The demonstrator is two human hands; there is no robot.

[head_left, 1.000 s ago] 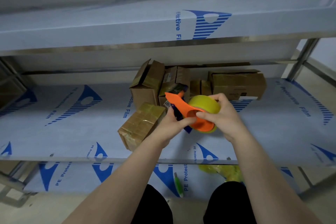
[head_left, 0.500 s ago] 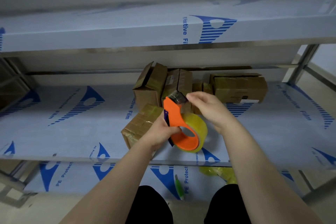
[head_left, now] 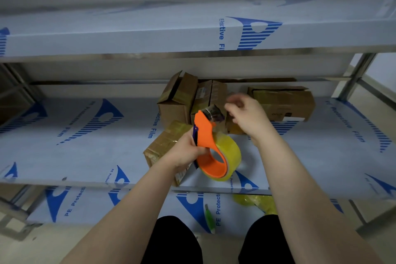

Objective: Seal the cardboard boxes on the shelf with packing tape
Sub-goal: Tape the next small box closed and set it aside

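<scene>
Now right hand (head_left: 246, 118) at dispenser (head_left: 205, 134) top

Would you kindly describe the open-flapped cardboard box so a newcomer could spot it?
On the middle shelf covered in blue-printed film, brown cardboard boxes cluster at the back. The open-flapped cardboard box is the leftmost upright one; its top flap alone sticks up.

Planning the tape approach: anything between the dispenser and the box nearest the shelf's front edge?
Nothing visible. The left hand holds the orange tape dispenser close by that cardboard box; the blurred right hand is up at the dispenser's cutter end, not between them.
</scene>
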